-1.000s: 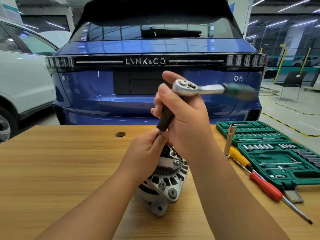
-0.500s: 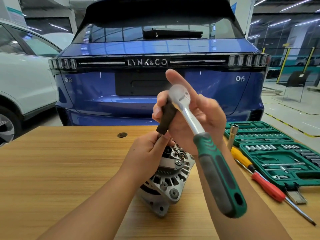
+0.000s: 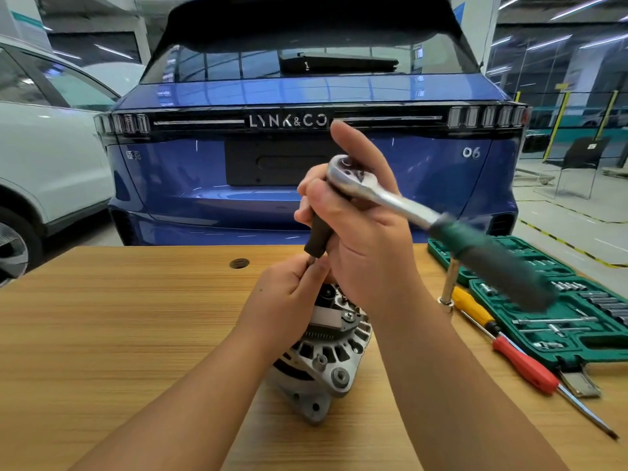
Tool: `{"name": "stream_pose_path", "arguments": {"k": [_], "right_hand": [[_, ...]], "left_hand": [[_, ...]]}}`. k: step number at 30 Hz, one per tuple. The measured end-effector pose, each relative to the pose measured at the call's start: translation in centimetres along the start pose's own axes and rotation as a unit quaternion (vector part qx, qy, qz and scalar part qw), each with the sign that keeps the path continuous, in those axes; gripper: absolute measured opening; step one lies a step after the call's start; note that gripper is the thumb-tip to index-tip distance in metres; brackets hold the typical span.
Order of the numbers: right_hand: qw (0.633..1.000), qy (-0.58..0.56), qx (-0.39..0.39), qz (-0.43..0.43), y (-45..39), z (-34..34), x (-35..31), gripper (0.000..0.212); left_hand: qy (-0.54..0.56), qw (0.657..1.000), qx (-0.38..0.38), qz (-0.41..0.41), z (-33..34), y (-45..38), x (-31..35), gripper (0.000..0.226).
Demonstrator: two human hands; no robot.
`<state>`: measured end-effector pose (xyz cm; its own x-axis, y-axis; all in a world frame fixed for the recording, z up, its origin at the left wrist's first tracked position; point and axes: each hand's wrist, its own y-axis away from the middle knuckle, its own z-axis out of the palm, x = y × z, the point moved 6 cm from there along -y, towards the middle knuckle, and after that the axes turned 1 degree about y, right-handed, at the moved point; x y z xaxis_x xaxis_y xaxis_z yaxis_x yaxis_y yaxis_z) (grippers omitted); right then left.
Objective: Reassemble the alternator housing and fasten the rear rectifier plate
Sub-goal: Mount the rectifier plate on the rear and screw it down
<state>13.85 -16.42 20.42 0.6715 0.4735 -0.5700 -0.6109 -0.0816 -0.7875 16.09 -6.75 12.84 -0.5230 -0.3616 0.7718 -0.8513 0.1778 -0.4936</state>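
head view:
alternator (image 3: 326,355): it is sitting on the wooden table (image 3: 119,334), near the middle, just under both hands.
ratchet (image 3: 438,222): its shiny head is sitting up high and its green handle is sticking out to the right, looking blurry.
dark extension bar (image 3: 317,237): it is hanging down from the ratchet head toward the top of the alternator.
right hand (image 3: 367,239): it is curling its fingers around the bar just under the ratchet head.
left hand (image 3: 289,300): it is pinching the bottom tip of the bar, right above the alternator.
green socket case (image 3: 571,314): it is lying open on the right side of the table.
screwdrivers: a yellow one (image 3: 474,307) and a red one (image 3: 525,367) are lying beside the case.
blue car (image 3: 306,185): it is standing behind the table.
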Motion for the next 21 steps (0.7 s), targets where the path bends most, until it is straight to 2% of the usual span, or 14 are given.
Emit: {"name": "stream_pose_path", "arguments": {"k": [3, 6, 9, 11, 14, 15, 18, 19, 21], "right_hand": [[0.999, -0.028, -0.036, -0.020, -0.1, 0.4, 0.3, 0.050], [0.989, -0.107, -0.085, 0.051, -0.1, -0.2, 0.7, 0.055], [0.958, -0.216, -0.150, 0.116, -0.2, -0.2, 0.7, 0.049], [0.957, -0.208, -0.154, 0.132, -0.2, -0.3, 0.8, 0.060], [0.978, -0.130, -0.100, 0.128, -0.3, -0.4, 0.9, 0.070], [0.986, -0.097, -0.061, 0.121, -0.2, -0.4, 0.9, 0.064], [0.992, 0.042, 0.070, 0.091, 0.0, -0.8, 0.8, 0.022], [0.991, 0.047, 0.087, 0.095, 0.1, -0.9, 1.0, 0.016], [0.991, -0.003, 0.065, 0.113, 0.2, -0.5, 1.2, 0.024]], "left_hand": [[0.010, 1.000, 0.001, -0.019, 0.0, 0.0, -0.6, 0.039], [0.013, 1.000, -0.001, -0.028, 0.1, 0.1, -0.7, 0.040], [0.003, 1.000, 0.002, -0.016, 0.1, 0.2, -0.2, 0.044], [0.011, 1.000, 0.003, -0.018, 0.1, 0.3, -0.2, 0.043], [0.024, 0.999, 0.003, -0.025, 0.0, 0.3, -0.6, 0.040], [0.010, 1.000, 0.005, -0.019, 0.0, 0.2, -0.6, 0.037], [-0.002, 1.000, -0.018, -0.006, 0.3, 0.1, -0.5, 0.034], [0.001, 1.000, -0.019, -0.005, 0.4, 0.1, -0.5, 0.036], [0.007, 1.000, -0.020, -0.010, 0.3, 0.1, -0.6, 0.041]]}}
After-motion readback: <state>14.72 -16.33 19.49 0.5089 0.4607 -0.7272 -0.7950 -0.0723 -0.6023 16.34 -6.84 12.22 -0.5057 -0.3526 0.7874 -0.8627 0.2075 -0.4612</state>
